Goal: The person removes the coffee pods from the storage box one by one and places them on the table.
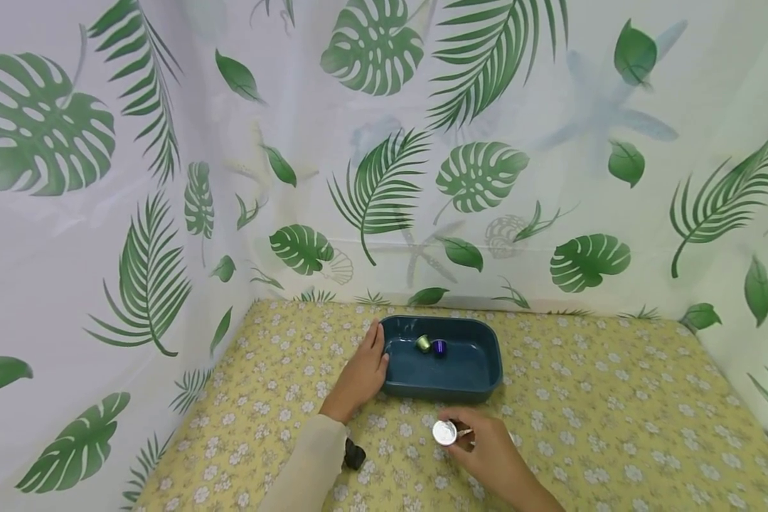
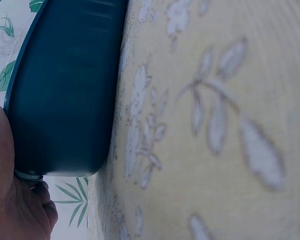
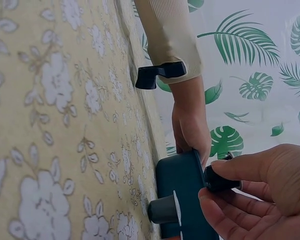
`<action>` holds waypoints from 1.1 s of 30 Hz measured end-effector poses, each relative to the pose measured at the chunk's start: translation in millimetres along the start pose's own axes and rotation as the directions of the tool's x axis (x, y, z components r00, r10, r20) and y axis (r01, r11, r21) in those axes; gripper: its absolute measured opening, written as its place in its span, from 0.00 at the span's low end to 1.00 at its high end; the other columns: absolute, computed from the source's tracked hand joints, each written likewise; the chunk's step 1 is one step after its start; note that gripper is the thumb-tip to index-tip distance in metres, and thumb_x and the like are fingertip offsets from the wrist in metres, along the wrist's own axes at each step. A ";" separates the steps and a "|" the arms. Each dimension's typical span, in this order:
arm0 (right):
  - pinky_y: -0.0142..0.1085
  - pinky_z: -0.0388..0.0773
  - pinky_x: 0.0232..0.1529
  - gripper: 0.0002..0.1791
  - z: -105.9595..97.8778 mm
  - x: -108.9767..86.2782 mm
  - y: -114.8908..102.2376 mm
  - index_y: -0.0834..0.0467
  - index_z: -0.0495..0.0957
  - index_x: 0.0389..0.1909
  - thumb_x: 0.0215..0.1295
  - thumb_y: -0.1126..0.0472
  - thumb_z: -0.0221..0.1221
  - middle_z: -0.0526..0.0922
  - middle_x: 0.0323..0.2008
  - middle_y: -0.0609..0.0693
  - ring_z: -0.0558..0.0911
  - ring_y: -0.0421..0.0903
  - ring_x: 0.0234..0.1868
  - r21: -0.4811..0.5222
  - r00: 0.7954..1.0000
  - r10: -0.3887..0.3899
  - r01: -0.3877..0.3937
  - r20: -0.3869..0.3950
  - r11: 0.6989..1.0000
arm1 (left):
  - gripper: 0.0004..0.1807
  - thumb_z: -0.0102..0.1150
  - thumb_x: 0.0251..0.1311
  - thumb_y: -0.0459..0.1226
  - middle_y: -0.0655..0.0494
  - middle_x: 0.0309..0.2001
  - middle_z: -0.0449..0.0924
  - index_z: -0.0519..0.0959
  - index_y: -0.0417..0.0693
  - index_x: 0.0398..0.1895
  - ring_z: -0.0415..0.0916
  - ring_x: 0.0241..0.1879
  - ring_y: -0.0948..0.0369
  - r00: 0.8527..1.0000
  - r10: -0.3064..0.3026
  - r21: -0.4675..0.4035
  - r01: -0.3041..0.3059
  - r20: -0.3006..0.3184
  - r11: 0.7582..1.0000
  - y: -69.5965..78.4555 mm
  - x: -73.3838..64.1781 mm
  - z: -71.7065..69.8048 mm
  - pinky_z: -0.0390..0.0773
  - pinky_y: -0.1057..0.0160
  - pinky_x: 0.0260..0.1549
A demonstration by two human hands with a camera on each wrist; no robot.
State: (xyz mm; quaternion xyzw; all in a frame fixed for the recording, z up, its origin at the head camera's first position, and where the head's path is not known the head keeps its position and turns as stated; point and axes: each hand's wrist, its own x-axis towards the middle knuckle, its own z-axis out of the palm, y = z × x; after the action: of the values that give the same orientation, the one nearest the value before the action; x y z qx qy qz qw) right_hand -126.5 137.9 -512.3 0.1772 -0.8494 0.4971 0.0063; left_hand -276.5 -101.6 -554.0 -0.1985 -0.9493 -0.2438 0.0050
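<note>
The left grip (image 1: 360, 371) clasps the tray (image 1: 446, 392), probably to steady it, while the right grip (image 1: 486, 446) pinches a dark capsule (image 3: 221, 180).

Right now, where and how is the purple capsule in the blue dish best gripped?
I'd pinch the purple capsule around its sides, from above and right: the green capsule crowds its left, and raised walls of the blue dish surround both.

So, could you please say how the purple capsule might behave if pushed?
The purple capsule would probably roll, given its rounded sides. Its glossy surface may be slippery. The raised walls of the blue dish should likely contain it.
</note>
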 end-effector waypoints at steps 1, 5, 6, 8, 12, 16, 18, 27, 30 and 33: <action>0.31 0.83 0.32 0.19 -0.2 -0.5 0.0 0.60 0.83 0.50 0.57 0.73 0.71 0.86 0.43 0.52 0.86 0.47 0.40 -0.012 1.000 -0.004 0.004 0.004 1.000 | 0.35 0.38 0.83 0.42 0.55 0.82 0.25 0.39 0.43 0.82 0.39 0.80 0.54 1.000 0.001 -0.002 -0.001 -0.002 1.000 -0.2 0.2 -0.3 0.59 0.49 0.72; 0.32 0.82 0.32 0.20 0.3 -5.0 1.5 0.60 0.84 0.49 0.55 0.73 0.73 0.86 0.43 0.51 0.84 0.45 0.39 -0.068 1.000 0.017 -0.016 0.014 0.998 | 0.34 0.37 0.83 0.42 0.55 0.82 0.25 0.39 0.43 0.82 0.37 0.80 0.54 1.000 0.011 -0.004 -0.011 0.007 1.000 -1.2 -0.1 0.3 0.57 0.50 0.73; 0.32 0.82 0.33 0.20 0.7 -6.4 2.6 0.60 0.84 0.49 0.55 0.73 0.73 0.86 0.43 0.51 0.83 0.44 0.39 -0.078 1.000 0.025 -0.024 0.016 0.997 | 0.34 0.37 0.83 0.42 0.55 0.82 0.25 0.39 0.43 0.82 0.37 0.80 0.54 1.000 0.013 -0.009 -0.013 0.012 1.000 -1.1 -0.5 0.2 0.57 0.50 0.73; 0.33 0.81 0.33 0.21 1.6 -9.3 4.6 0.60 0.83 0.50 0.55 0.73 0.72 0.85 0.44 0.51 0.81 0.42 0.37 -0.080 0.999 0.038 -0.036 0.029 0.996 | 0.34 0.37 0.83 0.42 0.55 0.82 0.24 0.39 0.43 0.82 0.36 0.80 0.55 1.000 0.014 -0.015 -0.014 0.018 1.000 -1.2 -1.2 -0.1 0.57 0.50 0.74; 0.33 0.79 0.33 0.20 3.8 -13.2 8.4 0.61 0.82 0.52 0.57 0.72 0.71 0.83 0.45 0.51 0.78 0.39 0.35 -0.074 0.998 0.029 -0.025 0.062 0.997 | 0.34 0.37 0.83 0.42 0.56 0.82 0.24 0.39 0.43 0.83 0.36 0.80 0.55 1.000 0.007 -0.021 -0.007 0.009 1.000 -1.7 -0.9 -1.1 0.57 0.49 0.73; 0.33 0.79 0.33 0.19 5.6 -15.9 11.0 0.62 0.82 0.51 0.58 0.70 0.71 0.83 0.44 0.50 0.79 0.38 0.34 -0.070 0.996 0.022 -0.016 0.090 0.997 | 0.34 0.37 0.83 0.43 0.55 0.82 0.24 0.39 0.43 0.83 0.35 0.81 0.55 1.000 0.009 -0.014 -0.009 0.005 1.000 -1.8 0.4 -1.5 0.56 0.50 0.74; 0.33 0.80 0.34 0.19 6.3 -17.1 12.9 0.62 0.82 0.52 0.59 0.68 0.71 0.84 0.44 0.49 0.80 0.37 0.35 -0.056 0.993 0.040 -0.033 0.115 0.998 | 0.34 0.37 0.83 0.42 0.54 0.82 0.25 0.40 0.42 0.82 0.36 0.81 0.54 1.000 0.012 -0.015 -0.012 0.003 1.000 -1.8 0.2 -1.2 0.56 0.49 0.74; 0.33 0.81 0.35 0.21 8.9 -18.7 20.5 0.63 0.81 0.54 0.60 0.68 0.71 0.84 0.47 0.52 0.82 0.37 0.36 -0.027 0.976 0.091 -0.087 0.200 0.996 | 0.34 0.38 0.82 0.41 0.51 0.82 0.28 0.41 0.41 0.82 0.38 0.80 0.52 1.000 0.022 -0.017 -0.023 -0.013 1.000 -1.7 -0.3 -0.2 0.57 0.48 0.73; 0.33 0.82 0.35 0.20 8.5 -19.1 20.4 0.64 0.81 0.53 0.60 0.68 0.71 0.84 0.48 0.54 0.83 0.38 0.37 -0.024 0.978 0.082 -0.079 0.193 0.997 | 0.34 0.38 0.83 0.41 0.52 0.82 0.28 0.41 0.41 0.82 0.37 0.80 0.53 1.000 0.018 -0.017 -0.018 -0.007 1.000 -0.7 -0.4 -1.3 0.57 0.48 0.73; 0.33 0.82 0.35 0.19 8.2 -19.6 20.8 0.64 0.81 0.52 0.60 0.68 0.71 0.84 0.48 0.55 0.84 0.40 0.37 -0.025 0.978 0.076 -0.073 0.192 0.997 | 0.34 0.38 0.83 0.42 0.53 0.82 0.27 0.40 0.42 0.82 0.37 0.80 0.53 1.000 0.013 -0.012 -0.013 0.000 1.000 -0.2 -0.4 -1.9 0.56 0.48 0.74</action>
State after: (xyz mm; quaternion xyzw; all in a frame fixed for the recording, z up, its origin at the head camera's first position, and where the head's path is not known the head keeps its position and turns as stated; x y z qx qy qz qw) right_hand -113.1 146.0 -537.6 0.1925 -0.8566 0.4696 -0.0931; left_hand -276.4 -102.8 -552.4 -0.2049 -0.9465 -0.2493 0.0053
